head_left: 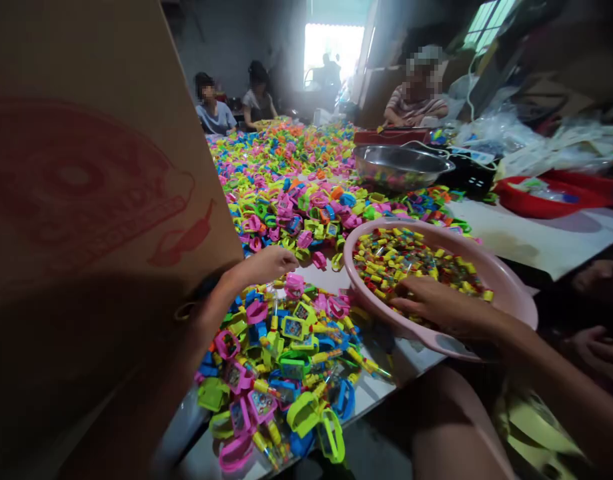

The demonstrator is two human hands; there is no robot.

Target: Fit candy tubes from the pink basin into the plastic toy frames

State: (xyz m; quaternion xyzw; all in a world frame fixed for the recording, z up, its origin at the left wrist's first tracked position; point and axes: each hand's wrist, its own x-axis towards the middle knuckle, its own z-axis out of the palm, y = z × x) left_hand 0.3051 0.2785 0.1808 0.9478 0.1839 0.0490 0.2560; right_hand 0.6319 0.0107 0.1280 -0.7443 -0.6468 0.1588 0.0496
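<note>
My left hand (272,264) hovers over the near edge of a heap of colourful toy watches (293,327), its fingers curled together; whatever is in them, if anything, is too small to make out. Among these watches lie clear tubes (326,357) with yellow ends and small coloured pieces inside. Reaching in over the rim of a pink basin (523,310), my right hand (423,299) has its bent fingertips down among many small yellow-capped candy tubes (411,257). Its fingertips are partly hidden, and I cannot see what they pinch.
A tall cardboard box (111,167) blocks the left side. A larger pile of toy watches (296,160) covers the far table. A metal bowl (401,163) and a red basin (551,197) stand behind the pink one. Several people sit around the table; another person's hand (601,350) is at right.
</note>
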